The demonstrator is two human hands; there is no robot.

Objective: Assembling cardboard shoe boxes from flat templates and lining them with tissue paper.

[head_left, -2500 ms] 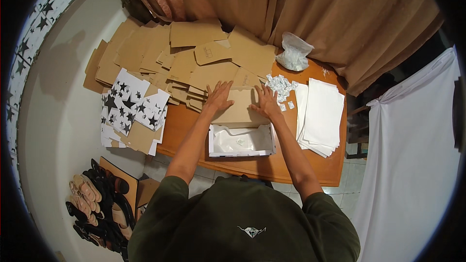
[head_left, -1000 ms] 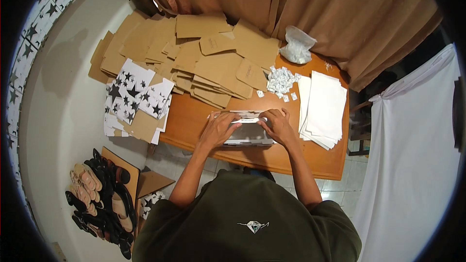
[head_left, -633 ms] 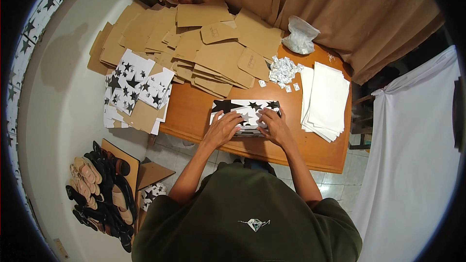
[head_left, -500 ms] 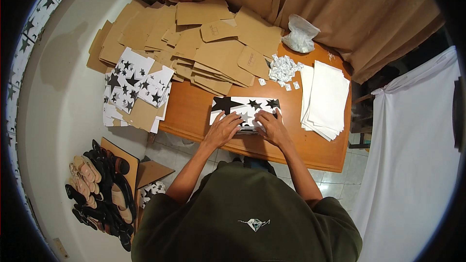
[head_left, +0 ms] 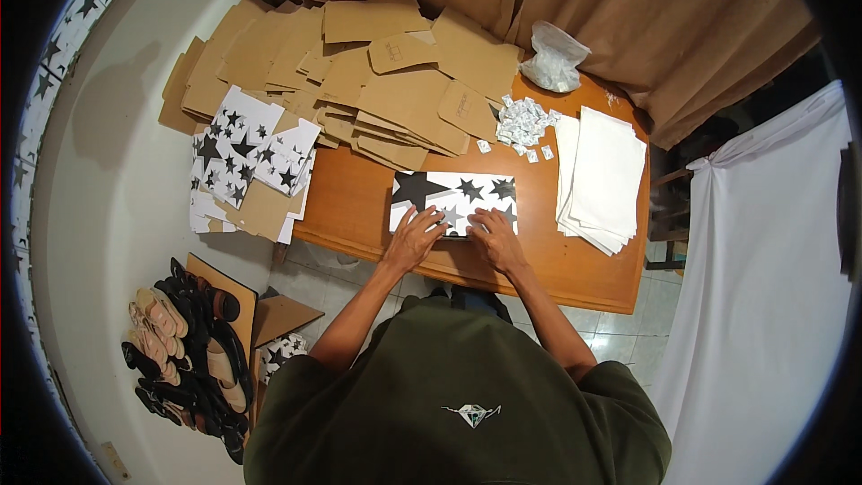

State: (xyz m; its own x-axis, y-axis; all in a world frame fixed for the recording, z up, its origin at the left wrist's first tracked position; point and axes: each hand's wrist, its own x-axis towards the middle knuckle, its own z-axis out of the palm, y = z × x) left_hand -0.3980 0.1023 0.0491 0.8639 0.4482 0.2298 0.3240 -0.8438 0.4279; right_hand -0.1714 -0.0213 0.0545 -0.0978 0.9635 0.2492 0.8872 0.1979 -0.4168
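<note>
On the wooden table in front of me lies a white cardboard box (head_left: 467, 190) with black and grey stars, its lid appearing closed. My left hand (head_left: 415, 239) rests on the left part of the lid by the near edge, its fingers stretched forward. On the right part of that edge lies my right hand (head_left: 494, 241), fingers also spread over the lid. The hands are a short way apart, and neither wraps round anything. Both hands partly hide the near side of the box.
Flat brown cardboard pieces (head_left: 404, 94) are heaped at the back. Star-printed sheets (head_left: 235, 154) lie left, white paper (head_left: 603, 180) right. Small white packets (head_left: 523, 121) lie near a clear plastic bag (head_left: 554, 58). Sandals (head_left: 193, 346) stand lower left. The wooden table (head_left: 350, 207) has a rounded front edge.
The near part of the lid has come down, and the gap seen beneath its edge is no longer visible. My right hand has shifted slightly left.
</note>
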